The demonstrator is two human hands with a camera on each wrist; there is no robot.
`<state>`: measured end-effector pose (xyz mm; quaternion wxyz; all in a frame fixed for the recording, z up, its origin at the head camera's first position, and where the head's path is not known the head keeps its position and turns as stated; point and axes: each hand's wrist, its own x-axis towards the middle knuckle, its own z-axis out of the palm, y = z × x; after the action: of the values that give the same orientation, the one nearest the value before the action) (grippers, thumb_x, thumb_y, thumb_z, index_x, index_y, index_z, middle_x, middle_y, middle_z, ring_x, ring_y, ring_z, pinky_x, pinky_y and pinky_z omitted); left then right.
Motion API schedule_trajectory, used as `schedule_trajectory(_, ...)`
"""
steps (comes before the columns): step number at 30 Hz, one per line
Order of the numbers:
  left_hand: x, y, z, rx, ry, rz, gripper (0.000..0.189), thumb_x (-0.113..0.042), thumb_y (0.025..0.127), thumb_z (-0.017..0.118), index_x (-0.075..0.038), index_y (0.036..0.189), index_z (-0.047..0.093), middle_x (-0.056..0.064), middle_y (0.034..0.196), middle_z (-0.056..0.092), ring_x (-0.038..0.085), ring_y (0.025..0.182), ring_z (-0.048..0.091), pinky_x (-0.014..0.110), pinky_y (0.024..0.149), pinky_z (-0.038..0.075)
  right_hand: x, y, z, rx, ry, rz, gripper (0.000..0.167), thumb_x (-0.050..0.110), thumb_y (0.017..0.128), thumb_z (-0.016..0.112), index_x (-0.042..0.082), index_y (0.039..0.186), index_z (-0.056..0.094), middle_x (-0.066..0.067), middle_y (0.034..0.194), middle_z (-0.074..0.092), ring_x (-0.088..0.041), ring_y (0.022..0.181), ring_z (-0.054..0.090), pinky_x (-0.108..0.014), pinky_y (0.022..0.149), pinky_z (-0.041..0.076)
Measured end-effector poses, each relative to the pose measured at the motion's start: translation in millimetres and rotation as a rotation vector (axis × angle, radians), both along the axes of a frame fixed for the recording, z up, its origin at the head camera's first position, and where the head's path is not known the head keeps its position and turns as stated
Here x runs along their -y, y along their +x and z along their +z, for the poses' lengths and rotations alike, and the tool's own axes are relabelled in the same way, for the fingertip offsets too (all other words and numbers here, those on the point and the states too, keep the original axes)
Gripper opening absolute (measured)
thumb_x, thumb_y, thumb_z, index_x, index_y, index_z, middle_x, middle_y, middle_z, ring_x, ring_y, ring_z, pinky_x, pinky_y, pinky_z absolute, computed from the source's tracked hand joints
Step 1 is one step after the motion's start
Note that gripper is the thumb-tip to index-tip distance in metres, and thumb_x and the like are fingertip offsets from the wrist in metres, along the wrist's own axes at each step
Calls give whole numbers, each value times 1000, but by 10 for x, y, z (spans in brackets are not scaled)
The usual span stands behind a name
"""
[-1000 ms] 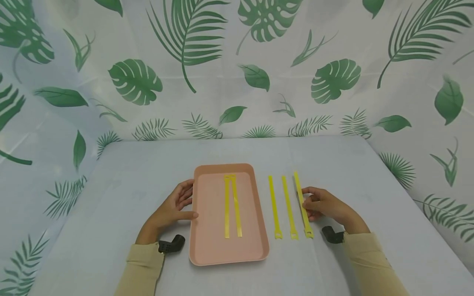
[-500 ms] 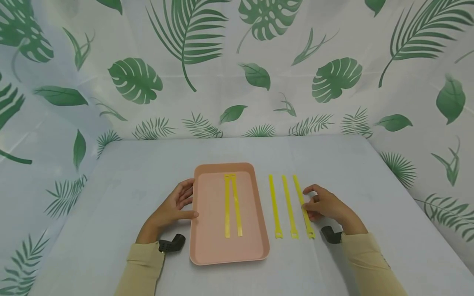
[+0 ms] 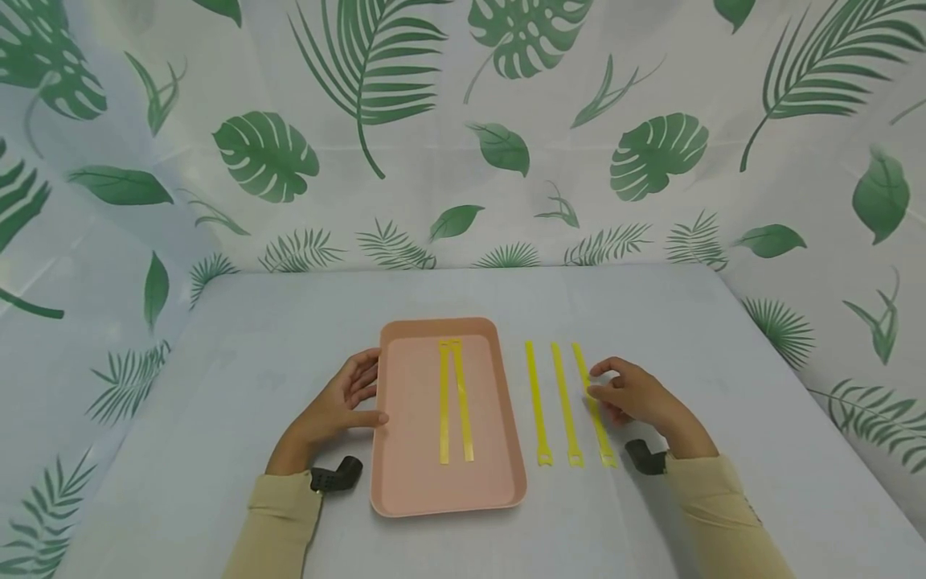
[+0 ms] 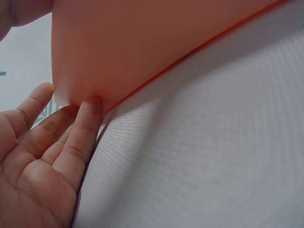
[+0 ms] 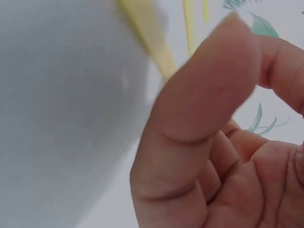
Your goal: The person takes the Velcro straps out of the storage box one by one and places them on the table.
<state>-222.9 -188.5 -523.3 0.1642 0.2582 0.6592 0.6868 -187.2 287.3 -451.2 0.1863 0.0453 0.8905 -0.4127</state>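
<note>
A pink tray (image 3: 448, 490) lies on the table, holding two flat yellow cable ties (image 3: 444, 410), slotted heads at the far end. My left hand (image 3: 335, 404) holds the tray's left side, thumb over the rim; fingers (image 4: 80, 135) meet its outer wall in the left wrist view. Right of the tray, three more yellow ties lie in a row, heads toward me. My right hand (image 3: 640, 396) hovers by the rightmost tie (image 3: 599, 426), covering part of its edge. Its fingers are loosely bent; nothing shows between thumb (image 5: 204, 95) and fingers in the right wrist view.
The left tie (image 3: 537, 402) and middle tie (image 3: 564, 402) of the row lie between the tray and my right hand. A white cloth covers the table (image 3: 304, 322). Behind it hangs a leaf-patterned backdrop (image 3: 427, 153). Black wrist cameras (image 3: 336, 474) sit at both cuffs.
The rightmost tie was held by my right hand, then laid flat with its head shifted slightly right. The right hand has let go and lifted a little. Left hand and tray stay put.
</note>
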Motion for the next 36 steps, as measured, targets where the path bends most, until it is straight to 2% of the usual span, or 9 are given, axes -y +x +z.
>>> schedule_trajectory(6, 16, -8, -3, 3, -1, 9, 105, -3, 88, 88, 13, 164, 17, 39, 170, 23, 58, 155, 25, 19, 113, 48, 86, -14, 26, -51, -80, 69, 32, 12, 109, 65, -8, 133, 56, -6, 77, 57, -20, 66, 53, -30, 59, 50)
schedule_trajectory(12, 34, -12, -1, 6, 16, 9, 105, -3, 87, 89, 14, 163, 18, 38, 170, 22, 58, 155, 23, 20, 113, 48, 207, -58, 33, -127, -58, 117, 34, 10, 106, 67, -9, 134, 59, -11, 92, 66, -23, 74, 63, -33, 65, 56)
schedule_trajectory(23, 38, 3, 15, 33, 21, 9, 107, -6, 88, 90, 13, 164, 18, 37, 171, 20, 60, 154, 26, 20, 112, 49, 407, -102, 52, -214, -153, 244, 35, 9, 106, 69, -8, 135, 61, -15, 103, 69, -27, 85, 69, -34, 73, 60)
schedule_trajectory(36, 0, -12, 29, 35, 28, 5, 110, -9, 86, 92, 12, 164, 18, 36, 172, 19, 57, 157, 24, 21, 113, 48, 578, -151, 118, -276, -142, 323, 31, 7, 107, 67, -7, 134, 62, -13, 105, 70, -28, 91, 72, -36, 76, 63)
